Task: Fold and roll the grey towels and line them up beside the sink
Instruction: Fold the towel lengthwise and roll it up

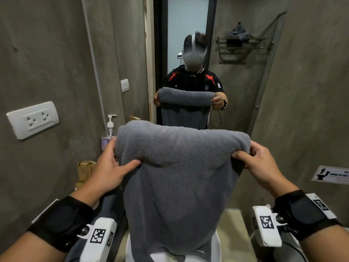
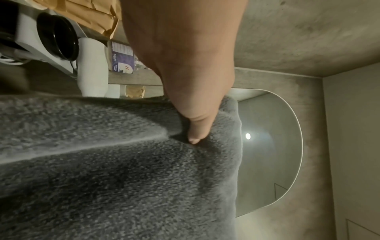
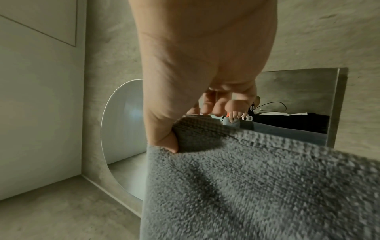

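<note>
Grey concrete-look walls [image 1: 47, 63] close in this small bathroom, with a tall frameless wall mirror [image 1: 188, 25] as the landmark straight ahead. Directly in front of the mirror hangs the thick grey terry towel [image 1: 175, 176], held up in the air at its top end, which is turned over into a fat roll or fold; the rest drops straight down over the white basin rim [image 1: 217, 246] below the mirror. Holding it aloft likely lets the tail hang flat while the top gets rolled, judging from the task; none is lined up beside the sink yet.

Left of the mirror's foot, the left hand [image 1: 107, 171] clamps the roll's left end, thumb [image 2: 193, 129] pressed onto the near face, fingers wrapped behind. To the right, the right hand [image 1: 262, 163] pinches the other end, thumb [image 3: 164, 139] in front, fingers curled behind. Both hands grip tight and nothing else is held.

Reflected in the mirror, a metal wall rack [image 1: 241, 48] holds a crumpled dark cloth [image 1: 239, 32]. Left of the mirror's foot stands a clear pump-top soap bottle [image 1: 108, 133], contents hard to judge, and nearer, a crumpled brown paper bag [image 1: 86, 169], contents hidden. Further left on the wall is a white double wall socket [image 1: 33, 120].
</note>
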### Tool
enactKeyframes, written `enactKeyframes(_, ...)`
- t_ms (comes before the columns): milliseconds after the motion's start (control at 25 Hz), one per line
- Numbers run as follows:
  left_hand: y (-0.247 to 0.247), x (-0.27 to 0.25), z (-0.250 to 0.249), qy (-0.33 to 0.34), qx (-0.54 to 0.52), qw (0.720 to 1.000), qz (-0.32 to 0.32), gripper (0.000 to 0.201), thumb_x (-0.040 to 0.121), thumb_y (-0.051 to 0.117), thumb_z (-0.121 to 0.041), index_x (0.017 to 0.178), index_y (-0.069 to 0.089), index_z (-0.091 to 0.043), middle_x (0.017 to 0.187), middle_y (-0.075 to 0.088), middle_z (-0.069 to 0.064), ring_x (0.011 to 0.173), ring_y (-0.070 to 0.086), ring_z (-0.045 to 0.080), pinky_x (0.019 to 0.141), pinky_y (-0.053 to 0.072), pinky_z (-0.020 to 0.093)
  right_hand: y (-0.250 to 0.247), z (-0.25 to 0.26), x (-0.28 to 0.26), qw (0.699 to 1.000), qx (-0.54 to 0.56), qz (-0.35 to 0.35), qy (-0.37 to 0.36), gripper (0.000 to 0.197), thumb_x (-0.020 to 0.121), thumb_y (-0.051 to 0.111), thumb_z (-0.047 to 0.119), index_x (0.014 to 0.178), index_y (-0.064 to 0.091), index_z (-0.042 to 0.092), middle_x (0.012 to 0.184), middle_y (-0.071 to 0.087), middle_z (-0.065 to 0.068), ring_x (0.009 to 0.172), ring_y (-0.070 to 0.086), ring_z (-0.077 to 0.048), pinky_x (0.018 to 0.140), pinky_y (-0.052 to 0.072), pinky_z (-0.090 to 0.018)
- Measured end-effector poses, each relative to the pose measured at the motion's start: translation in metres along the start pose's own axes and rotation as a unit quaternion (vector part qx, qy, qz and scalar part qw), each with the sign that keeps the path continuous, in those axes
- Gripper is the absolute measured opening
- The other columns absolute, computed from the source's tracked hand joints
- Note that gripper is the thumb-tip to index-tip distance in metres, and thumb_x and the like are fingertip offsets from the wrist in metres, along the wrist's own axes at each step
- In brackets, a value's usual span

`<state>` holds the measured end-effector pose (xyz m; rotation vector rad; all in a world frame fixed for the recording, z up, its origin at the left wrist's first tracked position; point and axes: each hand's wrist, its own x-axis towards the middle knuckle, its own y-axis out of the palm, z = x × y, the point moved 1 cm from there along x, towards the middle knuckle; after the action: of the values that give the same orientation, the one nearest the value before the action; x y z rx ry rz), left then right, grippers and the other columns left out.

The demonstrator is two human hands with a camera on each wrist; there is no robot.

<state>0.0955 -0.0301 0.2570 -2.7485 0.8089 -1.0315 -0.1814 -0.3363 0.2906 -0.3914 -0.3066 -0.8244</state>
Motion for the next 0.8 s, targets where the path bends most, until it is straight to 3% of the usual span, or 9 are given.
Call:
enactKeyframes(80,-0.002,0.0,-0.005,-0.007,-0.043,0.999,0.003,0.064,0.069,0.086,-0.035,0.116,0.052,-0.062,0.118,0.066,-0.031,0.111,0.063,-0.006,0.084,0.052,0.009,-0.001,0.0,0.0,1.0,-0.012,-0.009,0.007,0.021,0.086,0.074,0.014,0.096,0.073,0.032,0.102,0.073,-0.002,0.096,0.068,-0.013,0.079,0.057,-0.033)
enactKeyframes(240,-0.004,-0.001,-0.014,-0.018,-0.05,0.998,-0.017,0.047,0.069,0.087,-0.041,0.107,0.06,-0.049,0.112,0.07,-0.023,0.1,0.069,-0.004,0.073,0.053,0.008,0.003,0.002,0.003,1.0,0.0,0.005,0.026,0.021,0.092,0.068,0.024,0.109,0.068,0.038,0.098,0.075,0.013,0.094,0.071,-0.005,0.076,0.054,-0.031)
enactKeyframes(320,-0.006,-0.001,-0.015,-0.024,-0.059,0.998,-0.007,0.053,0.065,0.089,-0.043,0.107,0.059,-0.05,0.112,0.071,-0.021,0.101,0.069,-0.002,0.074,0.054,0.01,0.005,0.002,0.006,0.999,0.007,-0.007,0.03,0.037,0.094,0.065,0.031,0.129,0.054,0.039,0.099,0.072,0.022,0.095,0.068,0.003,0.077,0.053,-0.028)
enactKeyframes(400,-0.005,-0.003,-0.016,-0.024,-0.041,0.999,0.021,0.066,0.061,0.093,-0.037,0.109,0.055,-0.057,0.117,0.068,-0.024,0.106,0.066,-0.005,0.077,0.053,0.009,0.008,0.003,0.007,0.999,0.014,-0.019,0.023,0.038,0.095,0.061,0.041,0.131,0.05,0.044,0.105,0.068,0.028,0.1,0.064,0.009,0.082,0.051,-0.025)
enactKeyframes(480,-0.002,-0.007,-0.015,-0.021,-0.027,0.999,0.009,0.068,0.062,0.093,-0.033,0.109,0.053,-0.061,0.118,0.067,-0.027,0.107,0.065,-0.007,0.078,0.051,0.007,0.013,0.004,0.005,0.999,0.022,-0.035,0.016,0.027,0.096,0.059,0.045,0.123,0.056,0.042,0.109,0.069,0.025,0.107,0.064,0.003,0.087,0.05,-0.026)
enactKeyframes(560,0.001,-0.012,-0.013,-0.025,-0.025,0.999,-0.031,0.063,0.063,0.089,-0.035,0.107,0.053,-0.061,0.112,0.067,-0.031,0.101,0.065,-0.011,0.075,0.049,0.004,0.018,0.003,0.0,0.997,0.067,-0.023,0.034,0.034,0.094,0.062,0.046,0.125,0.06,0.033,0.115,0.072,0.014,0.116,0.065,-0.01,0.093,0.051,-0.03)
enactKeyframes(640,0.003,-0.016,-0.011,-0.026,-0.027,0.997,-0.061,0.059,0.064,0.087,-0.033,0.11,0.054,-0.051,0.106,0.068,-0.035,0.096,0.065,-0.014,0.073,0.048,0.002,0.018,0.001,-0.009,0.993,0.1,0.04,0.05,0.053,0.085,0.074,0.035,0.134,0.055,0.027,0.123,0.071,0.007,0.118,0.065,-0.012,0.094,0.054,-0.032)
enactKeyframes(680,0.004,-0.018,-0.01,-0.025,-0.029,0.997,-0.068,0.058,0.066,0.086,-0.028,0.111,0.055,-0.044,0.104,0.068,-0.036,0.095,0.064,-0.015,0.074,0.047,0.002,0.017,0.001,-0.013,0.994,0.084,0.066,0.037,0.063,0.081,0.08,0.021,0.137,0.052,0.025,0.123,0.07,0.008,0.115,0.066,-0.009,0.09,0.055,-0.026)
enactKeyframes(800,0.004,-0.021,-0.009,-0.028,-0.045,0.997,-0.063,0.057,0.074,0.083,-0.003,0.116,0.055,-0.03,0.1,0.072,-0.028,0.093,0.065,-0.016,0.075,0.048,0.003,0.014,-0.002,-0.02,0.994,0.029,0.103,0.028,0.078,0.076,0.073,-0.019,0.139,0.048,0.02,0.112,0.074,0.012,0.105,0.068,-0.002,0.08,0.053,-0.015)
